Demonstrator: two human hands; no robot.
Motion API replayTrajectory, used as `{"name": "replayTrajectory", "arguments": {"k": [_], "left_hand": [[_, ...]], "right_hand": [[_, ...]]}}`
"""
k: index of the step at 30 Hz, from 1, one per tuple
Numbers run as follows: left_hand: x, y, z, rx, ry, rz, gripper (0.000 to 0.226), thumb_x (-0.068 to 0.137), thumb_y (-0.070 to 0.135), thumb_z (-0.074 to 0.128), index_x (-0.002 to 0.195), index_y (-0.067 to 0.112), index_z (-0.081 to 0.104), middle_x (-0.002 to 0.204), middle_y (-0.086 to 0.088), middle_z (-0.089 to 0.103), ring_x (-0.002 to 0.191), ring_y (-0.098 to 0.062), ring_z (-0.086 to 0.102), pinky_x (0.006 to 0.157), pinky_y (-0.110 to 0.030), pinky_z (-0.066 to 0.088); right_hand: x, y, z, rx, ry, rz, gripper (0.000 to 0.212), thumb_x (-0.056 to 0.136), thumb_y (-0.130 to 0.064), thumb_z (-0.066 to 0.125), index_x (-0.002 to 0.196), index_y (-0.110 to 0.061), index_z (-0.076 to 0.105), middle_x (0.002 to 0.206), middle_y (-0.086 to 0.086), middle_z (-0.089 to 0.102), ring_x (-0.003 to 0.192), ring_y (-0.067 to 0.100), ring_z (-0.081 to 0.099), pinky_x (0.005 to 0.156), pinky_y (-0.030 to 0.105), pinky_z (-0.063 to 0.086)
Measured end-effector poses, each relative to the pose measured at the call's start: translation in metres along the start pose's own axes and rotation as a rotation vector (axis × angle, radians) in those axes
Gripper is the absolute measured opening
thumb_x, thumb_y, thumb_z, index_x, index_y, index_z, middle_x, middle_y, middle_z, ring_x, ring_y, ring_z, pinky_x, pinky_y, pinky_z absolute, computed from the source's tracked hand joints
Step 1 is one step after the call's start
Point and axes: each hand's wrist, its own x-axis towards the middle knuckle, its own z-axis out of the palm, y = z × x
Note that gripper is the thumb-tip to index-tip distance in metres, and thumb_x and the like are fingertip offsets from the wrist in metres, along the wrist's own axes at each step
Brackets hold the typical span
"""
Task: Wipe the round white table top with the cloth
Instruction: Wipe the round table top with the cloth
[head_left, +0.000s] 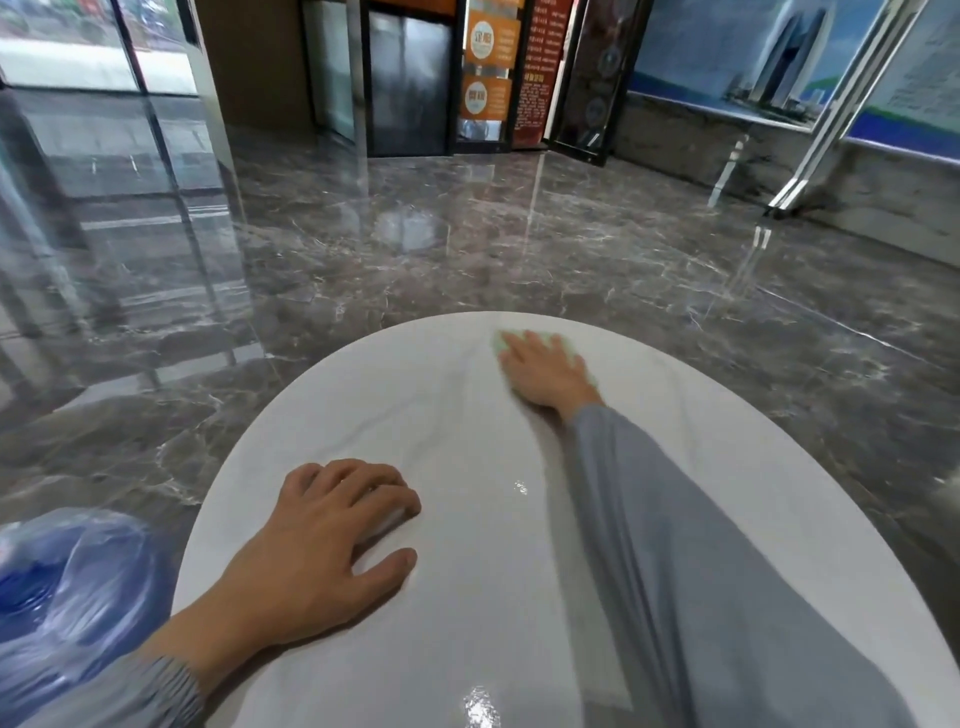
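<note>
The round white table top (452, 410) fills the lower middle of the head view. Near its far edge my right hand (545, 371) lies flat with straight fingers on a light green cloth (570, 349), which shows only as a rim around the fingers. My grey-sleeved right arm stretches across the table to it. On the near left part of the table my left hand (322, 540) rests with its fingers spread and slightly bent, holding nothing.
A blue translucent water bottle (67, 587) stands on the floor left of the table. Glossy grey marble floor (467, 234) surrounds the table. Glass doors, posters and a dark cabinet stand far back; metal poles lean at the right.
</note>
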Motion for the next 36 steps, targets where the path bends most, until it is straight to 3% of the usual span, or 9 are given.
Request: {"name": "replayTrajectory", "arguments": {"k": [5, 10, 14, 20, 23, 25, 29, 33, 36], "left_hand": [[0.000, 0.001, 0.000, 0.006, 0.019, 0.005, 0.035, 0.092, 0.069, 0.052, 0.123, 0.053, 0.054, 0.132, 0.034, 0.045, 0.130, 0.003, 0.039, 0.111, -0.035, 0.022], [0.003, 0.002, 0.001, -0.006, 0.020, -0.004, 0.034, 0.091, 0.069, 0.054, 0.121, 0.052, 0.054, 0.129, 0.034, 0.045, 0.129, 0.000, 0.042, 0.111, -0.037, 0.025], [0.002, 0.005, 0.000, -0.022, 0.006, -0.017, 0.039, 0.091, 0.070, 0.052, 0.125, 0.051, 0.053, 0.129, 0.032, 0.044, 0.131, 0.004, 0.036, 0.114, -0.031, 0.017], [0.002, 0.005, -0.002, -0.046, 0.020, -0.036, 0.041, 0.090, 0.068, 0.055, 0.126, 0.049, 0.054, 0.129, 0.028, 0.045, 0.132, 0.001, 0.038, 0.115, -0.035, 0.021], [0.000, 0.005, -0.001, -0.027, 0.010, -0.036, 0.041, 0.091, 0.068, 0.055, 0.126, 0.049, 0.054, 0.129, 0.028, 0.046, 0.129, -0.001, 0.041, 0.112, -0.035, 0.023], [0.001, 0.005, -0.002, -0.019, -0.005, -0.043, 0.041, 0.091, 0.069, 0.053, 0.128, 0.051, 0.052, 0.131, 0.028, 0.044, 0.130, 0.000, 0.039, 0.112, -0.033, 0.021], [0.003, 0.008, -0.003, -0.002, -0.007, -0.043, 0.041, 0.090, 0.069, 0.054, 0.128, 0.052, 0.052, 0.131, 0.031, 0.043, 0.132, 0.002, 0.037, 0.114, -0.032, 0.019], [0.002, 0.007, -0.003, 0.002, -0.002, -0.057, 0.041, 0.090, 0.069, 0.056, 0.128, 0.054, 0.052, 0.133, 0.032, 0.042, 0.134, 0.004, 0.035, 0.116, -0.031, 0.018], [0.002, 0.005, -0.002, 0.013, -0.001, -0.055, 0.040, 0.089, 0.068, 0.057, 0.126, 0.054, 0.052, 0.132, 0.033, 0.043, 0.133, 0.004, 0.035, 0.115, -0.031, 0.019]], "right_hand": [[-0.020, 0.164, -0.039, 0.010, 0.073, 0.340, 0.061, 0.099, -0.061, 0.011, 0.159, -0.051, 0.012, 0.172, -0.016, 0.003, 0.159, 0.031, -0.003, 0.123, 0.062, 0.000], [-0.015, 0.186, -0.050, -0.015, 0.066, 0.455, 0.061, 0.101, -0.053, 0.010, 0.162, -0.047, 0.007, 0.173, -0.013, 0.000, 0.159, 0.034, -0.004, 0.122, 0.064, -0.003], [0.022, 0.122, -0.043, -0.011, 0.032, 0.324, 0.059, 0.103, -0.052, 0.010, 0.162, -0.047, 0.004, 0.173, -0.014, -0.005, 0.158, 0.033, -0.010, 0.122, 0.065, -0.007], [0.062, -0.070, 0.009, -0.091, -0.071, -0.158, 0.056, 0.105, -0.051, 0.011, 0.161, -0.049, 0.010, 0.173, -0.015, 0.000, 0.159, 0.031, -0.007, 0.122, 0.063, -0.005], [0.045, -0.154, 0.039, -0.122, -0.172, -0.411, 0.054, 0.106, -0.056, 0.011, 0.158, -0.048, 0.022, 0.172, -0.014, 0.010, 0.159, 0.030, -0.004, 0.120, 0.065, -0.007], [0.040, -0.174, 0.047, -0.129, -0.211, -0.462, 0.056, 0.103, -0.060, 0.014, 0.153, -0.047, 0.037, 0.169, -0.008, 0.023, 0.158, 0.030, 0.007, 0.120, 0.065, -0.002], [0.062, -0.140, 0.029, -0.050, -0.084, -0.299, 0.058, 0.100, -0.057, 0.017, 0.146, -0.043, 0.050, 0.159, 0.000, 0.044, 0.148, 0.030, 0.034, 0.119, 0.059, 0.019], [0.092, -0.039, -0.007, 0.009, 0.045, -0.010, 0.064, 0.099, -0.059, 0.013, 0.156, -0.038, 0.035, 0.168, -0.001, 0.029, 0.154, 0.031, 0.023, 0.122, 0.058, 0.013], [0.093, 0.041, -0.028, 0.000, 0.101, 0.175, 0.070, 0.097, -0.062, 0.011, 0.157, -0.034, 0.034, 0.168, 0.003, 0.029, 0.154, 0.033, 0.024, 0.123, 0.057, 0.013]]}}
